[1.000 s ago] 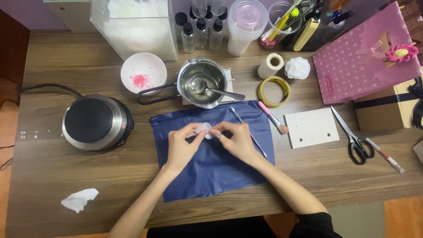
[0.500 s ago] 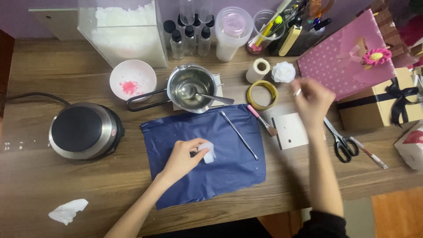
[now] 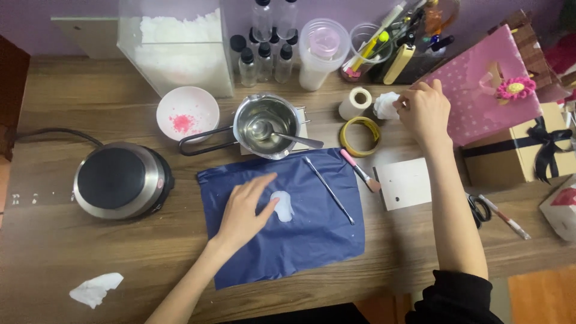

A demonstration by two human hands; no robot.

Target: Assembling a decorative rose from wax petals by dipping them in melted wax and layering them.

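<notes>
Wax work looks partly done: a small white wax piece (image 3: pixel 283 205) lies on the blue sheet (image 3: pixel 300 240), while the steel pot (image 3: pixel 267 126) holds only a spoon. Left hand (image 3: pixel 246 210) rests flat, fingers loosely spread, fingertips touching the piece without gripping it. Right hand (image 3: pixel 425 109) curls its fingers on a white crumpled wad (image 3: pixel 384 105) beside the tape rolls.

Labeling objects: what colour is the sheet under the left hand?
Dark blue plastic sheet, plain; head view.
</notes>
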